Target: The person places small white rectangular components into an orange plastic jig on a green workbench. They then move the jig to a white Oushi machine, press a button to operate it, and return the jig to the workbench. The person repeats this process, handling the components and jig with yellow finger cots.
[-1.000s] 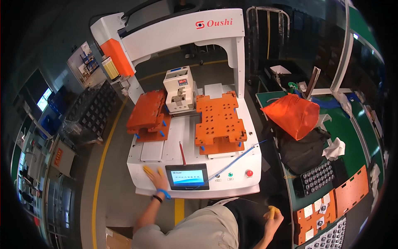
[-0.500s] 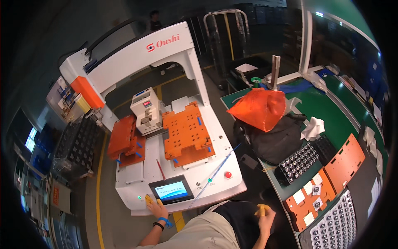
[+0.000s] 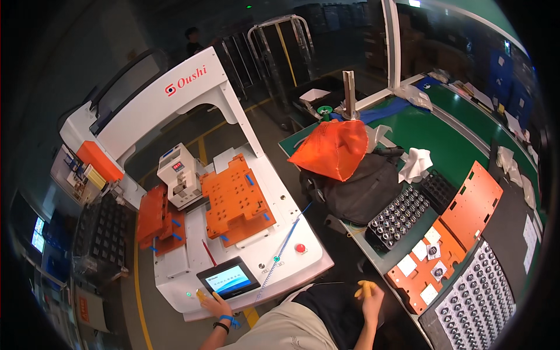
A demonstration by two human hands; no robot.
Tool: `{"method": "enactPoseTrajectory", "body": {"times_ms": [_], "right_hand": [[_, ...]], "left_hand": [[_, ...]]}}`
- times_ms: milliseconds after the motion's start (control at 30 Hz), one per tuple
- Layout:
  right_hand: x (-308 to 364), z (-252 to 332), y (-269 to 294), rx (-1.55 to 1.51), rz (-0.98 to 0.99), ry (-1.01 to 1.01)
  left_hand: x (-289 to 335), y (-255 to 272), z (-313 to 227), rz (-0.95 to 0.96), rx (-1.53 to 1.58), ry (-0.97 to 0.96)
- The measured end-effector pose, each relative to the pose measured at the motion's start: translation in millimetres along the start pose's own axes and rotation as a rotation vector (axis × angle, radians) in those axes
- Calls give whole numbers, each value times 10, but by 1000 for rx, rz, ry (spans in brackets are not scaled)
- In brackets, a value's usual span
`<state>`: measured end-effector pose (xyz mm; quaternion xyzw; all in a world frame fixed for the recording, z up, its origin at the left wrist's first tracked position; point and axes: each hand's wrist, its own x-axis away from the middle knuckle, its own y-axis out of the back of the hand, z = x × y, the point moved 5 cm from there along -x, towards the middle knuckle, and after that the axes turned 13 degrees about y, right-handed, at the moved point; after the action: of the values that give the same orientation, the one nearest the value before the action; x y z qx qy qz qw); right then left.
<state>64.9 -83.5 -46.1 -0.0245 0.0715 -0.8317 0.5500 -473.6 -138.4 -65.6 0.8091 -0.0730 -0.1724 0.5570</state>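
Note:
My left hand (image 3: 216, 305), with yellow finger covers and a blue wrist strap, rests at the machine's front panel. Its fingers are apart and hold nothing, the tips between a lit green button (image 3: 189, 295) and the touchscreen (image 3: 228, 278). On the white bench-top machine (image 3: 303, 262) sit a flat orange fixture plate (image 3: 238, 198) and, to its left, a second orange fixture (image 3: 153, 217). To my right, my right hand (image 3: 372, 300) hangs in the air before the green bench, fingers curled together, also in yellow covers. Nothing shows in its grip.
A red push button (image 3: 300, 248) and a coiled blue cord (image 3: 282, 252) are at the machine's front right. On the green bench (image 3: 402, 129) lie an orange bag (image 3: 332, 150), a black backpack (image 3: 353, 195), a black parts tray (image 3: 399, 218), an open orange fixture (image 3: 473, 198) and a white parts tray (image 3: 479, 297).
The view has turned, so the machine and bench appear shifted left. My left hand stays by the panel's button and touchscreen. My right hand remains curled beside the bench.

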Motion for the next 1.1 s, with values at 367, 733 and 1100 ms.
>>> {"method": "enactPoseTrajectory", "body": {"times_ms": [367,733,1100], "right_hand": [[-80,-103,-45,18,40,-28],[-213,-205,-243,38,83,-76],[-538,-749,-1015,233,263,-36]], "left_hand": [[22,73,-87,-38,117,0],[-30,-17,-33,-70,38,35],[-9,40,-86,15,92,55]]}}
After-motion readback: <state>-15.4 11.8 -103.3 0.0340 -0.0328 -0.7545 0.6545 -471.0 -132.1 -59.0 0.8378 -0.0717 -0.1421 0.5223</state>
